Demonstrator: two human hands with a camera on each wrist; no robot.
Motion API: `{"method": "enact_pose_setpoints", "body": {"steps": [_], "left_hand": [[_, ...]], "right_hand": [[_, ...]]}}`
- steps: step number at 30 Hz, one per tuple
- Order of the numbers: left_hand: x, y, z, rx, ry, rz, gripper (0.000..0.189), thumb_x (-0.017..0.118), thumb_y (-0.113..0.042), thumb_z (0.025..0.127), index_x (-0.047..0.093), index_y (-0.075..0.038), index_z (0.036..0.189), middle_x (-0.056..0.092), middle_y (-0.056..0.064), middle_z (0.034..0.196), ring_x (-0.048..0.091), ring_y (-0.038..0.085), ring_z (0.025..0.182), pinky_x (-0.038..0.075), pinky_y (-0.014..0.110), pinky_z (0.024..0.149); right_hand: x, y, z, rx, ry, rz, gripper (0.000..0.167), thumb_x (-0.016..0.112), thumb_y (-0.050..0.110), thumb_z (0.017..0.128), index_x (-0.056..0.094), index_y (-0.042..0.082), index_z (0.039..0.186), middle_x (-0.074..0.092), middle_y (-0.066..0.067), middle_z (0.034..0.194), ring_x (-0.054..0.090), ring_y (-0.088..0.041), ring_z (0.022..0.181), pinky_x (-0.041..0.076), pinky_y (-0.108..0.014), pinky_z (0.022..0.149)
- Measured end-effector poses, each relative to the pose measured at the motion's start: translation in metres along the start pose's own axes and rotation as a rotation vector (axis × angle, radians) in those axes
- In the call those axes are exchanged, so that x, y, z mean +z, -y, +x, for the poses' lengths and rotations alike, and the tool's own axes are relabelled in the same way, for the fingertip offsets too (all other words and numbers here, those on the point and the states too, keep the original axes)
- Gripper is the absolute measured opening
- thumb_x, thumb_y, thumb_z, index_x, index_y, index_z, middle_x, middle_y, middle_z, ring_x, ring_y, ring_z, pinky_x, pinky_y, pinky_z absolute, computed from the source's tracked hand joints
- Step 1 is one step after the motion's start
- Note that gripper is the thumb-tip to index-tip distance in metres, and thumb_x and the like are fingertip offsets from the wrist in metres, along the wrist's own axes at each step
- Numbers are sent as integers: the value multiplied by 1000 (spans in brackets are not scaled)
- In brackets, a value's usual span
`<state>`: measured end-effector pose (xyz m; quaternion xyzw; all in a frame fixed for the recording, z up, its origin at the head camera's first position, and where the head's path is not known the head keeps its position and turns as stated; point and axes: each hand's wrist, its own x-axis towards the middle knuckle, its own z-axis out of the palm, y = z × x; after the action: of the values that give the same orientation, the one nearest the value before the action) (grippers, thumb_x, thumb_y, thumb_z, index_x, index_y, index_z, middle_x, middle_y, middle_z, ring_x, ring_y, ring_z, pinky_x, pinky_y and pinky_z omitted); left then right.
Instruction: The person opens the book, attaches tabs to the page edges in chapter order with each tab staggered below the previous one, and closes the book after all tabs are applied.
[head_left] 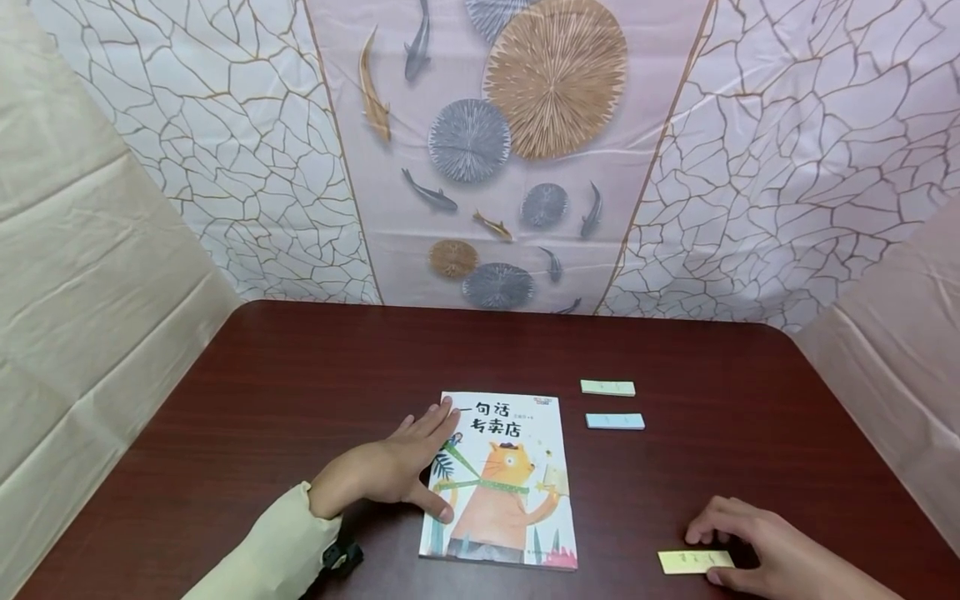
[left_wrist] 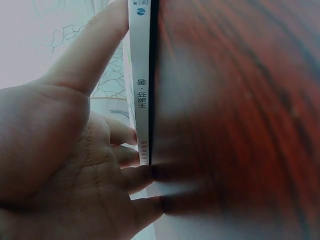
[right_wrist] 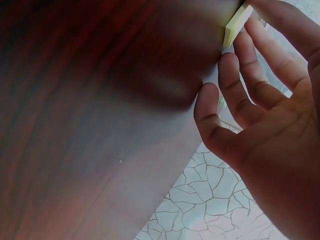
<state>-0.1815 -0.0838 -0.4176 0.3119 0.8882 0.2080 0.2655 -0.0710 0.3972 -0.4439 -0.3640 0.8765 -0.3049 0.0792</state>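
A picture book [head_left: 498, 492] with an orange cat on its cover lies on the dark table. My left hand [head_left: 397, 462] rests at its left side with fingers spread, its fingertips at the upper left edge and the thumb on the cover. In the left wrist view, the book's white spine [left_wrist: 141, 75] shows beside the palm. At the front right, my right hand [head_left: 757, 546] holds a yellow sticky note pad [head_left: 686, 562] by its right end, thumb at the near edge and bent fingers at the far edge. The pad [right_wrist: 237, 25] lies close on the table.
Right of the book's top are a pale green sticky note pad [head_left: 607, 388] and, nearer, a blue sticky note pad [head_left: 615, 422]. The reddish-brown table [head_left: 300, 358] meets patterned cloth [head_left: 277, 167] behind it. A black device [head_left: 342, 557] sits at the left sleeve.
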Motion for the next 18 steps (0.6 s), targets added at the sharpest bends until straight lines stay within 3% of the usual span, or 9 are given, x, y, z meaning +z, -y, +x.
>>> {"method": "enact_pose_setpoints", "body": {"steps": [2, 7, 12, 18], "left_hand": [[0, 0, -1, -3, 0, 0, 127, 87, -51, 82, 8, -5, 170, -6, 16, 177, -3, 32, 163, 6, 55, 130], [0, 0, -1, -15, 6, 9, 127, 87, -51, 82, 8, -6, 170, -6, 15, 177, -3, 31, 163, 6, 55, 130], [0, 1, 1, -10, 11, 17, 126, 86, -51, 83, 7, -7, 170, -8, 14, 177, -4, 30, 163, 6, 56, 130], [0, 0, 4, -20, 11, 32, 127, 86, -53, 81, 7, -8, 170, -7, 13, 177, -3, 30, 163, 6, 55, 130]], "right_hand": [[0, 0, 1, 14, 22, 38, 36, 85, 2, 86, 69, 20, 112, 60, 14, 100, 51, 3, 85, 45, -20, 63], [4, -3, 4, -54, 14, 50, 39, 84, -3, 85, 68, 19, 113, 60, 12, 99, 51, 4, 84, 44, -18, 61], [7, -3, 8, -72, -16, -4, 40, 85, -4, 82, 68, 19, 111, 59, 14, 98, 49, 6, 82, 42, -16, 62], [9, 2, 18, -67, -95, -150, 47, 89, -4, 74, 66, 24, 104, 55, 18, 96, 46, 7, 84, 37, -15, 63]]}}
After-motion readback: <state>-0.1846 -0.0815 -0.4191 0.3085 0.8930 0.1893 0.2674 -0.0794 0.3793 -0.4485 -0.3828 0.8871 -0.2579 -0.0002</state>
